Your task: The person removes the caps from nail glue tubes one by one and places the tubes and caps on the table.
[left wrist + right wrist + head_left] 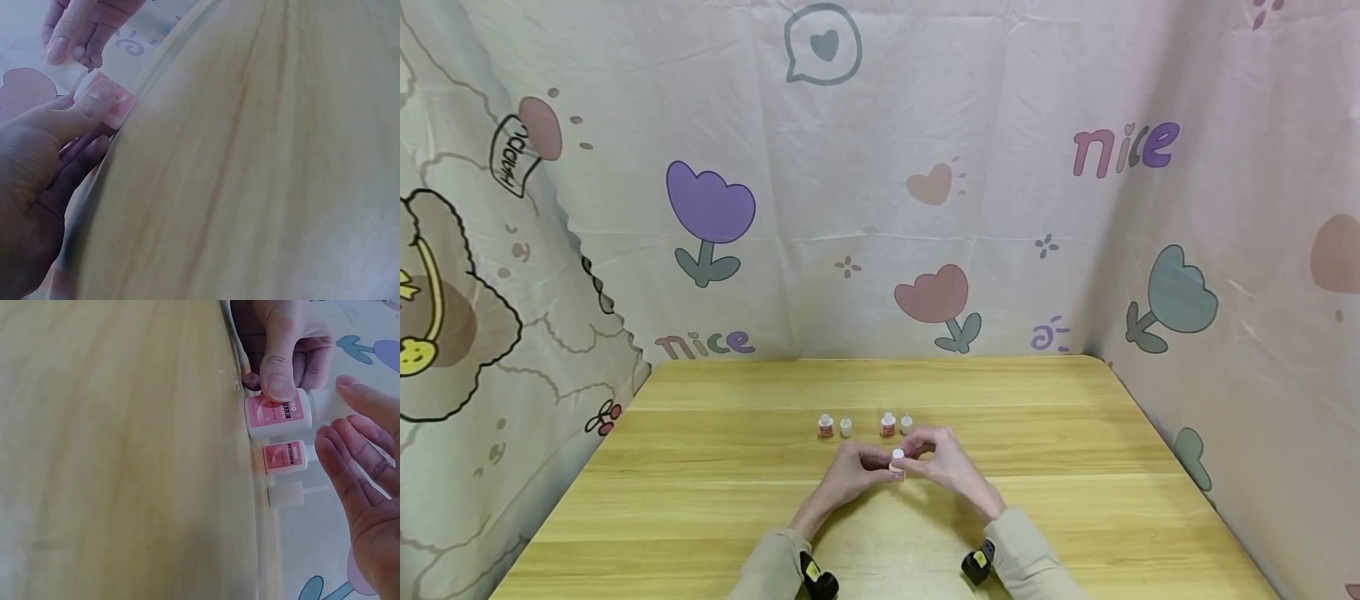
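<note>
In the middle of the table my left hand (852,468) grips a small white glue bottle (259,420) with a pink label, thumb pressed over the label. The bottle stands at or close to the tabletop. My right hand (946,460) pinches the white cap (329,405) at its top between thumb and fingertips. In the right wrist view the cap sits at the bottle's neck; whether it is tight or loose I cannot tell. The left wrist view shows the same bottle (122,107) under the left thumb, with the right fingertips on the cap (65,76).
Behind the hands stand two more glue bottles, one at left (826,427) and one nearer the hands (888,426). Beside each is a separate white cap, a left one (846,428) and a right one (907,426) with a thin upright stem. A patterned cloth (850,208) hangs behind the wooden table (700,500).
</note>
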The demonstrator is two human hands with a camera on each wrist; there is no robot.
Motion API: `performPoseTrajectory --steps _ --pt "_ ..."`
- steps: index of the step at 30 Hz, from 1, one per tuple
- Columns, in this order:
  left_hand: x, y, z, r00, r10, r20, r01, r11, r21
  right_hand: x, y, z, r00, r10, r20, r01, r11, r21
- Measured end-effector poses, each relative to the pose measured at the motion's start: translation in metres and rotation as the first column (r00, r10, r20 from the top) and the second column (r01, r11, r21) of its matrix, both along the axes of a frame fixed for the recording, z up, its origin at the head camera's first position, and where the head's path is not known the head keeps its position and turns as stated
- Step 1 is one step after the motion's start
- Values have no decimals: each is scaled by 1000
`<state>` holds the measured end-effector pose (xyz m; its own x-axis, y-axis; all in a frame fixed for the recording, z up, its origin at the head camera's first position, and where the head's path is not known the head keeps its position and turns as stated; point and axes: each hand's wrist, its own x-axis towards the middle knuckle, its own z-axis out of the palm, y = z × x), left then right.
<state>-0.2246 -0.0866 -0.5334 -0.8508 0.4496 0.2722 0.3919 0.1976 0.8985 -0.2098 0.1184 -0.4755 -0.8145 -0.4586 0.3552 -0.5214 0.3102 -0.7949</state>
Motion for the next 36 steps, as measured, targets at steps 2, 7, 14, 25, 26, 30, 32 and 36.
performPoseTrajectory --steps 2,7,14,25,26,30,32,36 --pt "0 0 0 1000 3 3 -3 1000 -1 -1 1 -2 1000 -5 -5 5 1000 3" --pt "1 0 1 1000 14 10 -14 1000 -7 -7 4 -14 999 13 -32 -14 1000 -11" --pt "3 1 4 999 22 30 -22 1000 8 -11 7 -19 996 68 -53 -69 998 -16" --pt "1 0 1 1000 1 -4 -1 1000 2 -12 6 -19 1000 24 -19 -25 999 -22" --pt "1 0 1 1000 1 -5 -1 1000 5 -12 6 -19 1000 18 -20 -18 1000 -20" --pt "1 1 2 1000 8 11 -8 1000 1 -12 6 -19 1000 17 -23 -18 1000 -19" --pt "1 1 2 1000 15 20 -15 1000 -3 -12 6 -19 999 24 -24 -25 999 -23" --pt "2 2 2 999 29 20 -29 1000 -9 -12 7 -20 999 40 -31 -41 999 -33"
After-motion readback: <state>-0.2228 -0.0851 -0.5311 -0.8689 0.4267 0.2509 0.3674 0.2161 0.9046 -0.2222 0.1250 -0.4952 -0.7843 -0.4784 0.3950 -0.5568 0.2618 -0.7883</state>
